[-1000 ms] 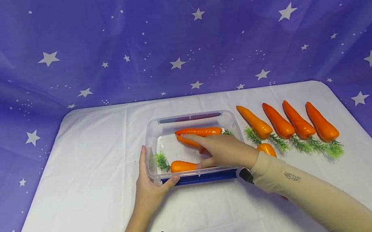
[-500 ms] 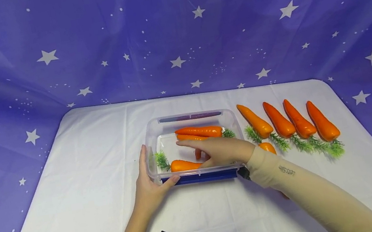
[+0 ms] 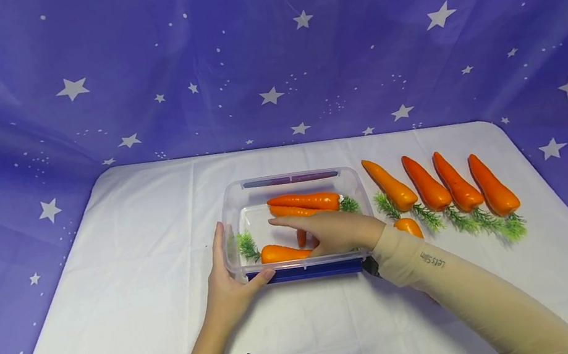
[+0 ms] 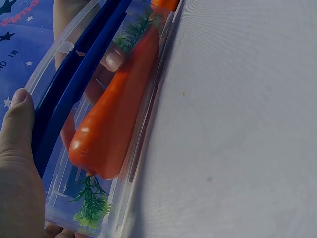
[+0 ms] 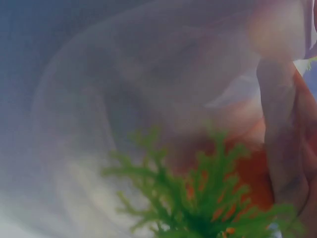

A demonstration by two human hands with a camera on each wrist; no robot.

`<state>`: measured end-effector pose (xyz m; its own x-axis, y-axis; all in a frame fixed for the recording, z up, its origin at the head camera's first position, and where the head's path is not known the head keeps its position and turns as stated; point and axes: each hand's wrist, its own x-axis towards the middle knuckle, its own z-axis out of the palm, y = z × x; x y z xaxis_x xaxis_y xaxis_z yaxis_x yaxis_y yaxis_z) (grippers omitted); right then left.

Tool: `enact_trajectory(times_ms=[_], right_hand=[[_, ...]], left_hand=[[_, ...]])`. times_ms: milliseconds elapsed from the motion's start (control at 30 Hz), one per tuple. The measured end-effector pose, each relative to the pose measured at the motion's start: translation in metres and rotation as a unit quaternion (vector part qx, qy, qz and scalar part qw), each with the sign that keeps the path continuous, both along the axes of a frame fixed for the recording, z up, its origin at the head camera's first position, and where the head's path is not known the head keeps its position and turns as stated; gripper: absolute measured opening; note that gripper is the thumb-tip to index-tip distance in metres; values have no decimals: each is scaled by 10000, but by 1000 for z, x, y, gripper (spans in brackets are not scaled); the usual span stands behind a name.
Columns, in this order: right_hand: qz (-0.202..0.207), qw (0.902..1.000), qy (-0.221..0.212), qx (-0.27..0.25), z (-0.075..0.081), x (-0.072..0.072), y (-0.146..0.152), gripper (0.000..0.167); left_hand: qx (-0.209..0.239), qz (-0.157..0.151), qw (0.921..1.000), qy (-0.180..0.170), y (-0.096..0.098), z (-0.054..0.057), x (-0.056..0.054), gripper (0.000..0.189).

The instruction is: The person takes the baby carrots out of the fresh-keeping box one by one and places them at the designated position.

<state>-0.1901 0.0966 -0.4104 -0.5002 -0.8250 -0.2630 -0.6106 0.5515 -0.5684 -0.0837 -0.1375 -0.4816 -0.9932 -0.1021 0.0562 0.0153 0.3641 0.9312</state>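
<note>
Three carrots are held within a clear box (image 3: 264, 224) on the white-covered table (image 3: 164, 335), directions being read from the head view with twelve o'clock away from the person. The front carrot (image 3: 281, 253) is laid along the six o'clock wall, its leafy top turned to nine o'clock; the rear carrot (image 3: 310, 201) and the middle carrot (image 3: 289, 210) are laid side by side nearer twelve o'clock, their tips turned to nine. The front carrot is pinched by the grip of the right hand (image 3: 340, 230), the thumb being set on its near side and other fingers behind it, while the index finger is held straight above. The box's corner at eight o'clock is gripped by the left hand (image 3: 228, 289), with its thumb laid over the front rim beside a blue strip (image 3: 311, 272) and its fingers set against the side wall. At three o'clock from the box, well within the table edge, four loose carrots (image 3: 426, 184) are lined up, their tips turned to about eleven o'clock and their greenery to five. Another carrot (image 3: 408, 226) is partly hidden by the right sleeve (image 3: 465, 284) at four o'clock. Beyond the table at twelve o'clock, a purple star-printed backdrop (image 3: 222, 74) is seen.
</note>
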Motion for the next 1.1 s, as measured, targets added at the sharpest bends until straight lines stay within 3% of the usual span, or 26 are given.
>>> enact_trajectory(times_ms=[200, 833, 1100], right_hand=[[82, 9997, 203, -91, -4, 1, -1, 84], [46, 9998, 158, -130, -10, 1, -6, 81], [-150, 9990, 419, -11, -13, 1, -4, 71]], left_hand=[[23, -42, 10000, -3, 0, -1, 0, 123], [-37, -13, 9999, 117, 0, -3, 0, 125], [75, -41, 9999, 102, 0, -2, -2, 125]])
